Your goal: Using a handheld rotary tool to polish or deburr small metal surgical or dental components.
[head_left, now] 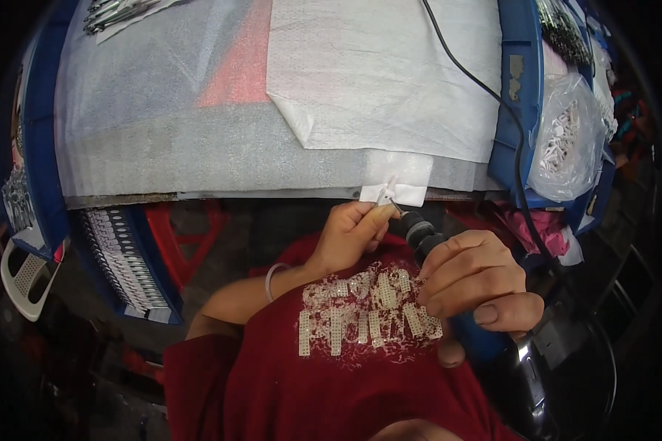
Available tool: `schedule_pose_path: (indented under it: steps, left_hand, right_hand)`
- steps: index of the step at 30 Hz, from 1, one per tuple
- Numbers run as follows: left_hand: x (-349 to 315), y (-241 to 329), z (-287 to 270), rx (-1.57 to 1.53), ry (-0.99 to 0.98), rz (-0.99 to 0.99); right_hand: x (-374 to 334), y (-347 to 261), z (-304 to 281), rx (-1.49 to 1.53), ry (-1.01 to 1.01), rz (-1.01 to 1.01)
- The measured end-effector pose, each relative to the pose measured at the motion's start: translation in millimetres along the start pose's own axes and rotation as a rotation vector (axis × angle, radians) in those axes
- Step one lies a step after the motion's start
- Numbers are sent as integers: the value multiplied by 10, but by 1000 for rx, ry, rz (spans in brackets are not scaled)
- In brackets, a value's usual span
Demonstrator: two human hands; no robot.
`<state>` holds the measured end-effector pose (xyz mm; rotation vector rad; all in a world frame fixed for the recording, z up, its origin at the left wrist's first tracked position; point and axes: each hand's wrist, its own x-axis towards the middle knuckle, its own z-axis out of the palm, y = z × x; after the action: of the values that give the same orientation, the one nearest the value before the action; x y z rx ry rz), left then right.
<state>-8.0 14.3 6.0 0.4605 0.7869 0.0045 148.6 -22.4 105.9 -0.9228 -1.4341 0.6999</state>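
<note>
At the table's near edge my left hand [355, 234] is closed, pinching a small pale part [386, 194] between thumb and fingers. The part sits against a white square pad [408, 175] that hangs over the edge. My right hand [478, 283] is wrapped around an electric screwdriver [421, 234] with a black nose and a blue body. Its thin bit points up and left and meets the small part, or comes very close to it. My fingers cover some of the part, so its exact shape is hidden.
White sheeting [390, 73] covers the table top. Blue bins flank it; the right-hand one [511, 140] holds a plastic bag [566, 140] of small pale pieces. A black cord [485, 84] runs down the right side. Slender metal pieces [118, 15] lie at the far left.
</note>
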Motion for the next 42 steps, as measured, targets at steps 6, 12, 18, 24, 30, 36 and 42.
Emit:
schedule_pose_path:
  steps: [6, 12, 18, 24, 30, 36, 42]
  left_hand:
    - [10, -17, -18, 19, -18, 31]
    - [15, 11, 12, 6, 5, 18]
    - [31, -84, -10, 36, -14, 59]
    - [66, -5, -51, 56, -141, 13]
    - [-70, 196, -92, 166, -220, 18]
    - [-494, 635, -186, 465, -247, 190]
    - [-859, 1559, -401, 796, 127, 680]
  right_hand:
    - [36, 27, 5, -6, -17, 11]
    - [65, 3, -29, -24, -53, 30]
    - [81, 25, -27, -15, -88, -49]
    - [-202, -96, -135, 1, 103, -3]
    - [-389, -325, -198, -30, 303, 164]
    - [-435, -370, -46, 62, 467, 312]
    - [-452, -348, 40, -41, 542, 417]
